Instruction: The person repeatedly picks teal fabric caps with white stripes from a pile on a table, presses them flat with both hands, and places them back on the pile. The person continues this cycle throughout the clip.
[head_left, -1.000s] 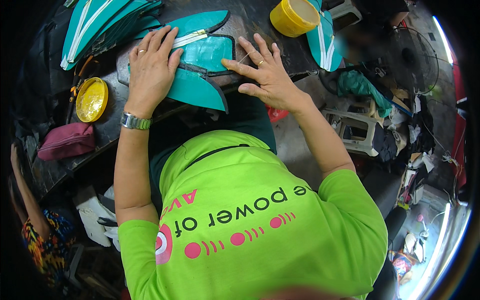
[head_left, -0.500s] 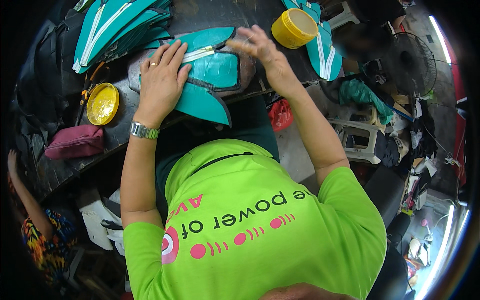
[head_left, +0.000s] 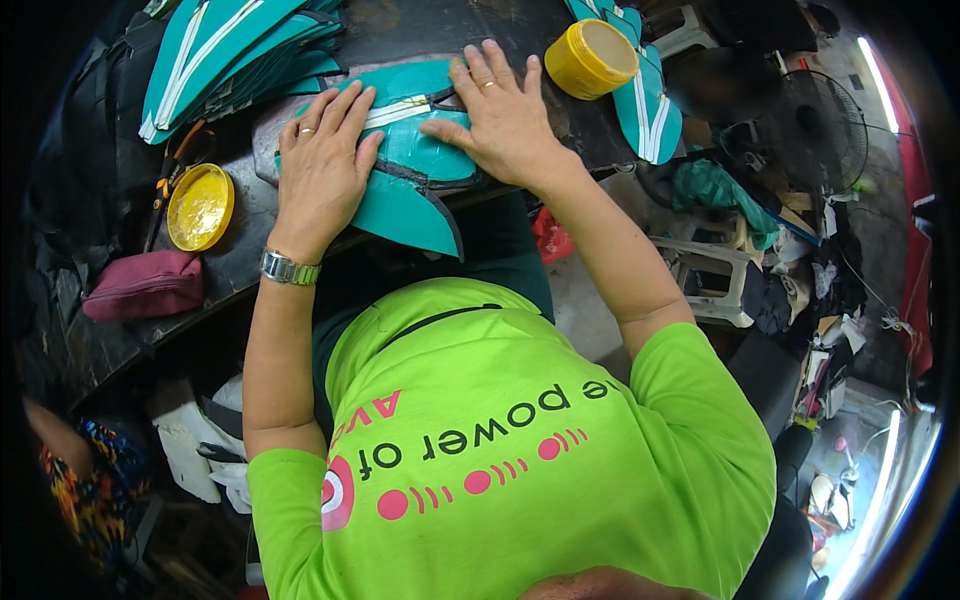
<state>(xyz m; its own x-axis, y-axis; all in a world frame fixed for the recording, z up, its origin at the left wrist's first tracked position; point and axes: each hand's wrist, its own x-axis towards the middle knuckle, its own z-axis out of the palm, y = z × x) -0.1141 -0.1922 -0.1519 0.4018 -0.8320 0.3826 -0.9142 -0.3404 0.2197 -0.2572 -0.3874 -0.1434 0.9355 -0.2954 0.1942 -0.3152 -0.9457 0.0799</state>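
Observation:
A teal cut piece (head_left: 405,215) with black edging and a white zipper strip (head_left: 398,111) lies on a dark slab at the table's front edge. One pointed flap of it hangs over that edge. My left hand (head_left: 325,160) rests flat on its left side, fingers stretched and a little apart. On its right side my right hand (head_left: 500,120) lies spread, its thumb pointing left across the teal surface. Both palms cover parts of the piece, so what lies beneath them is hidden.
A stack of similar teal pieces (head_left: 235,50) sits at the far left. Right of my hands stand a yellow tub (head_left: 592,60) and more teal pieces (head_left: 648,115). A yellow lid (head_left: 201,207), scissors (head_left: 172,170) and a maroon pouch (head_left: 145,286) lie on the left. Another person's patterned sleeve (head_left: 110,460) shows lower left.
My right hand has come down from above the piece's right end and now lies on it. My left hand has stayed in place.

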